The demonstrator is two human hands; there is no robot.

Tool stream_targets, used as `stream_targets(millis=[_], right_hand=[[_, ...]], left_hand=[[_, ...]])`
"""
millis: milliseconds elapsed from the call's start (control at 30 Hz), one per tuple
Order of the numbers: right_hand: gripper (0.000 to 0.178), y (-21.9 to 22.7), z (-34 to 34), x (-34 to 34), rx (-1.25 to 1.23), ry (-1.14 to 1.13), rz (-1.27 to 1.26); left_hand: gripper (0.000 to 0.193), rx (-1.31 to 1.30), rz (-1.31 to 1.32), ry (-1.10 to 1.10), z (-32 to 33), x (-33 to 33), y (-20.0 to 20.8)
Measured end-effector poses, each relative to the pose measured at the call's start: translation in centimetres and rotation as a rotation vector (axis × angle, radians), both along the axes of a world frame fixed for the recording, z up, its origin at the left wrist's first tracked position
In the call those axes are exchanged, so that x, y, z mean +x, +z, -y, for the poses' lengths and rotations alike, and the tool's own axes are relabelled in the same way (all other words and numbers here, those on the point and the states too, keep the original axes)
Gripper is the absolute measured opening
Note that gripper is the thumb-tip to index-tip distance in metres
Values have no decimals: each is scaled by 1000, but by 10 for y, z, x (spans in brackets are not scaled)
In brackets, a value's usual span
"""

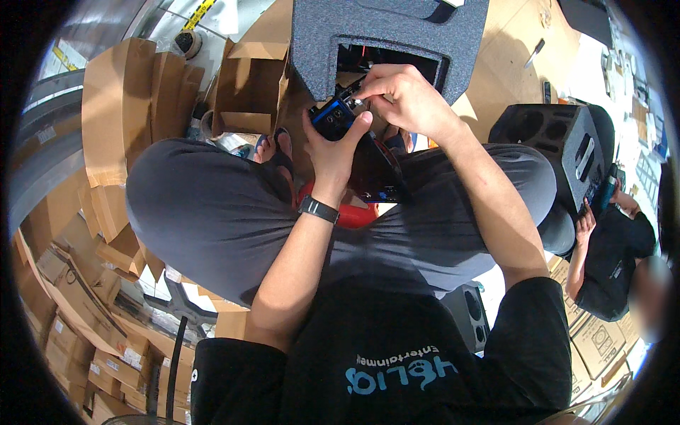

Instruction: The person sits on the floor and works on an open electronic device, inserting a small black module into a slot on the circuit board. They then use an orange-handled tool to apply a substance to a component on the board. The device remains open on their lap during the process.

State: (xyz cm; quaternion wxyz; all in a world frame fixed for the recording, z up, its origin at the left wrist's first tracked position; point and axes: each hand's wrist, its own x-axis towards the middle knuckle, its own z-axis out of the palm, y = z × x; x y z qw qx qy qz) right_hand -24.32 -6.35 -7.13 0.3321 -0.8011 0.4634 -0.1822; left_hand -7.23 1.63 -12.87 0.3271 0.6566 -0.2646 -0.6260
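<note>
Left hand (329, 154) is clamped round the module (333, 119), at the near left corner of the cabinet (462, 57). Right hand (407, 98) bends in from the cabinet's near side, thumb and forefinger at a small silver fitting (357, 102) on the module; can't tell if they're clamped on it. I'd brace the module firmly, keep it square to the right fingers, work the fitting straight, no side load. Module: black, blocky, tilted, blue stripe, round details on its face. Dark panel (379, 176) sits on the cabinet's near side too; can't tell if joined. Cabinet is speckled grey with a dark cutout (418, 64). Carton (244, 122) left of cabinet; second speaker (542, 127) right of it; co-worker's hand (585, 225) beyond.
</note>
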Motion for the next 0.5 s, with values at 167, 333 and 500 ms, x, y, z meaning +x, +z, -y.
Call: stream_targets(millis=[167,333,500], right_hand=[[27,-5,3,-2,26,3,8],[27,-9,4,-1,28,-5,35],[22,-11,5,0,38,9,31]], left_hand=[[132,24,64,23,3,0,-9],[123,-14,10,15,5,0,-12],[137,-54,-12,-4,6,2,-11]])
